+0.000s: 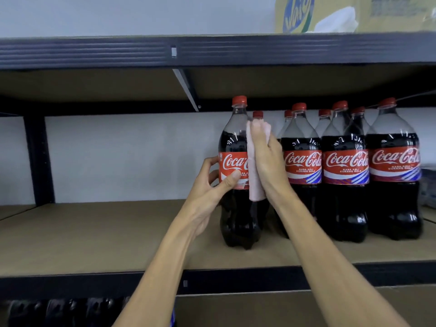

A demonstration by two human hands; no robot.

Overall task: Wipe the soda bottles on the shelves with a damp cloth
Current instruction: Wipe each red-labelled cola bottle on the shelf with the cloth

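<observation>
A large cola bottle (236,147) with a red cap and red label stands upright on the brown shelf board (106,232), a little forward of the others. My left hand (212,185) grips it at the label, thumb across the front. My right hand (266,156) presses a pale pink cloth (256,187) flat against the bottle's right side; the cloth hangs down below the label. Several more cola bottles (344,166) stand in two rows to the right.
A black metal shelf beam (141,51) runs overhead with a cardboard box (354,13) on top. A black upright post (37,159) stands at the left. Dark bottle tops (70,310) show on the level below. The shelf board extends left of the bottles.
</observation>
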